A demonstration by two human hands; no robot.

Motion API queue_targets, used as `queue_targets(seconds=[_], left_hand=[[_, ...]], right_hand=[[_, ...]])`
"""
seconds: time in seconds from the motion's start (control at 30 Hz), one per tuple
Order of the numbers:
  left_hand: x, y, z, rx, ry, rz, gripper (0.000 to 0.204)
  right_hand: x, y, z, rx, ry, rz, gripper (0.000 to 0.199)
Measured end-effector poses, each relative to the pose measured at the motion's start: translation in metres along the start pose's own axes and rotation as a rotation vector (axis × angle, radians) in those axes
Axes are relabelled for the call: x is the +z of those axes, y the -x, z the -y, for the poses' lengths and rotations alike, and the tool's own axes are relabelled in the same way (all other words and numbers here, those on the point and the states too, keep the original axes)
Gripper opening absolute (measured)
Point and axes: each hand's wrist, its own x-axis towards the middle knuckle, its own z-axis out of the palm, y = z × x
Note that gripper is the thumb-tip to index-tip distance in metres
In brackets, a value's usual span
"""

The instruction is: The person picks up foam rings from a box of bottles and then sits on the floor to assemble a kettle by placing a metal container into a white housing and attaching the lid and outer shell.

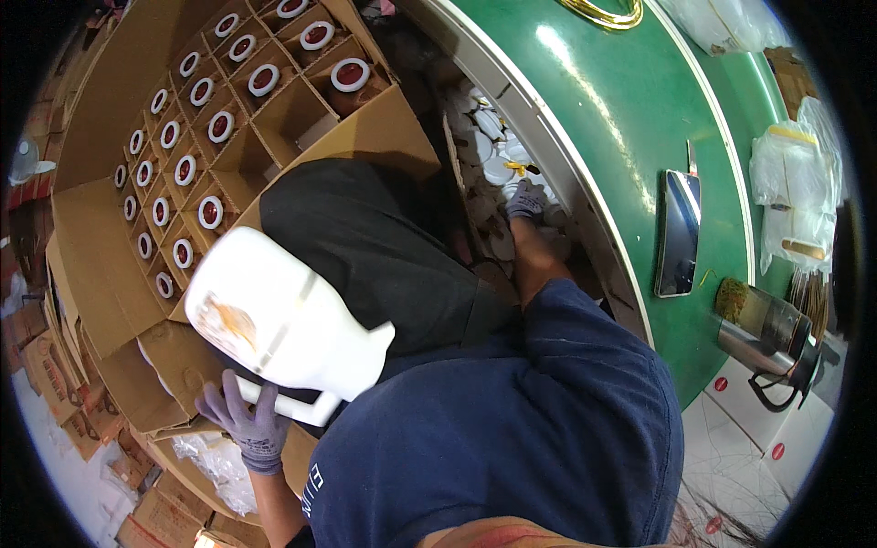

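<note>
A white jug [274,306] with a spout, a side handle and an orange-brown picture lies tilted across my lap. My left hand [247,422], in a grey-purple glove, is closed around its handle at the lower left. My right hand [526,199], gloved alike, reaches down beside the green table among white round lid-like pieces [498,171] in a carton. A small yellow piece [519,168] lies just beyond its fingertips. Those fingers are too small and partly hidden to show whether they grip anything.
A large divided carton [393,137] at the left holds rows of upright items with white rims and red centres. On the green table [603,137] lie a phone [679,233], a gold wire coil [607,14], bagged white pieces [795,192] and a glass-and-steel pot [763,333].
</note>
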Motion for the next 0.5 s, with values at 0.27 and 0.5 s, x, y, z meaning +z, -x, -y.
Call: queue_targets(seconds=[0.27,0.5], left_hand=[[0.016,-0.058,-0.032,-1.267,1.32,-0.495,0.04],[0.031,-0.025,-0.05,-1.073,1.493,-0.369,0.055]], right_hand=[[-0.259,0.085,0.08,-0.355,-1.015,0.215,0.085],[-0.489,0.164,0.227,-1.399,-1.102,-0.257,0.092]])
